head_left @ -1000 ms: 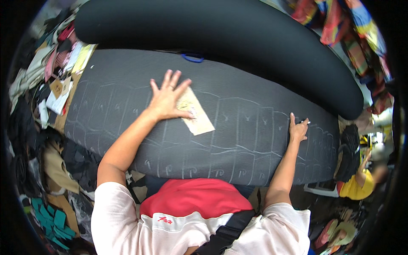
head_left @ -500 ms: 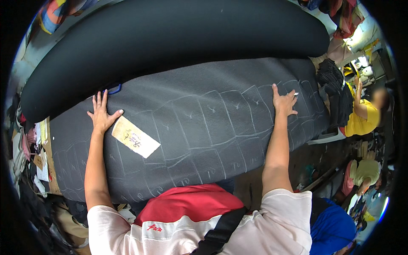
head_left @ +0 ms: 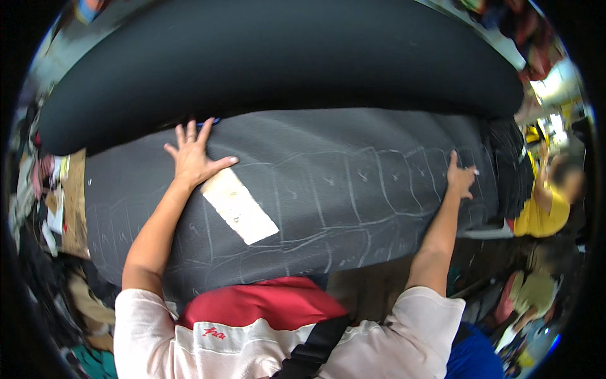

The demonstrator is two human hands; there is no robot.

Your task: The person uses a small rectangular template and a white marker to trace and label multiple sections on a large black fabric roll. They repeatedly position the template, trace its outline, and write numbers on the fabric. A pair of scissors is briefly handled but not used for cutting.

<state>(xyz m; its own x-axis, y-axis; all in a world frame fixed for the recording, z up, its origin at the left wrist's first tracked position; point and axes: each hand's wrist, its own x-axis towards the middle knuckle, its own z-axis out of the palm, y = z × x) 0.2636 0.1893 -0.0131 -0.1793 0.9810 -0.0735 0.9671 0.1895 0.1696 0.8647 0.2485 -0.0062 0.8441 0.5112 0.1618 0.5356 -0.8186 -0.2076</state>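
The cream card template [head_left: 241,207] is slanted from far left to near right, just near-right of the splayed left hand [head_left: 191,163], while white chalk [head_left: 476,172] is pinched by the farther right hand [head_left: 461,179].

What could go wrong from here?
1. The cream card lies at an angle on the dark gray cloth, with no finger spread across it; it might slip.
2. The right forearm crosses the pale drawn lines; if it rubs, they could smudge.
3. A blue object sits right by the fingers of the left hand and could get nudged.
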